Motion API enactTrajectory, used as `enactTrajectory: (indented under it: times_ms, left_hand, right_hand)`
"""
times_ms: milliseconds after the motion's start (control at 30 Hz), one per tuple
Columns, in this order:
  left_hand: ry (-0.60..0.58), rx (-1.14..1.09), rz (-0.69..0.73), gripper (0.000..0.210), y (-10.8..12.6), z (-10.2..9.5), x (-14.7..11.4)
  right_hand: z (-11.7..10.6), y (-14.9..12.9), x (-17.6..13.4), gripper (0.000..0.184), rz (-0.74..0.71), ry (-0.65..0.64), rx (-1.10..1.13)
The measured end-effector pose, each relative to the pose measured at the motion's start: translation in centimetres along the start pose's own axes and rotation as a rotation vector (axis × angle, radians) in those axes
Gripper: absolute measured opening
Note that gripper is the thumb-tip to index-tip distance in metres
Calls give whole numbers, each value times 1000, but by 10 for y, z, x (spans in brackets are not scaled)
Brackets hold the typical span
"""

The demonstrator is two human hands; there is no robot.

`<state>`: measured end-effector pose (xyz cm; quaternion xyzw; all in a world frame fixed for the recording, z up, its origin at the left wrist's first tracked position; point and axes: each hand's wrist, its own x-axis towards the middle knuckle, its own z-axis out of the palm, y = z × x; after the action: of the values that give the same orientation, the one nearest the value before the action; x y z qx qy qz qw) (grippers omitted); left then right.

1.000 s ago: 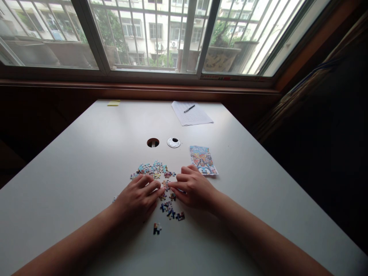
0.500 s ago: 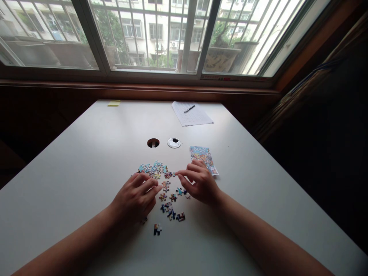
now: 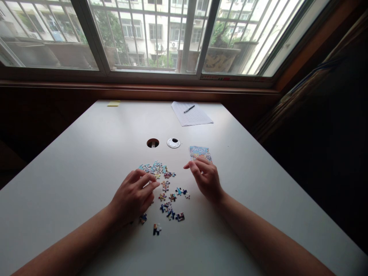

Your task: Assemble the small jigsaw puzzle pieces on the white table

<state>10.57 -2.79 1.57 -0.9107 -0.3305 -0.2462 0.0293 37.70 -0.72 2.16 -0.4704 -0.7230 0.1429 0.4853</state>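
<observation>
Loose jigsaw pieces [image 3: 155, 167] lie in a pile on the white table, with several more scattered towards me. My left hand [image 3: 133, 193] is over the left side of these pieces, its fingers bent but apart, and some pieces are hidden beneath it. No piece shows in its fingers. To the right of the pile, my right hand [image 3: 206, 179] is raised with loosely curled, parted fingers and nothing visible in them. It covers the lower part of a printed picture sheet [image 3: 199, 150]. A single jigsaw piece [image 3: 156, 229] lies nearest to me.
At the far edge of the table [image 3: 86, 153] lie a paper sheet [image 3: 198, 117] with a pen [image 3: 189, 109] on it and a yellow sticky note [image 3: 114, 103]. A round hole [image 3: 153, 143] is cut in the tabletop beside a silver cover [image 3: 173, 143]. A barred window rises behind.
My right hand has drawn back to the right, away from the piece at the pile's edge, and over the picture sheet. My left hand has shifted slightly, uncovering a piece below it.
</observation>
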Motion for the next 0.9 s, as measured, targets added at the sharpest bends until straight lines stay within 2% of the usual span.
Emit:
enactTrajectory:
  times_ms: [333,600,900]
  left_hand:
    - [-31,-2,35,40,0,0,0]
    - [-61,15,37,35,5,0,3]
    - [-86,25,16,36,3,1,2]
  right_hand:
    - [3,4,-1,40,6,-107,27]
    - [10,5,-4,41,-138,-292,-96]
    - [11,-3,-6,43,-265,-356,-190]
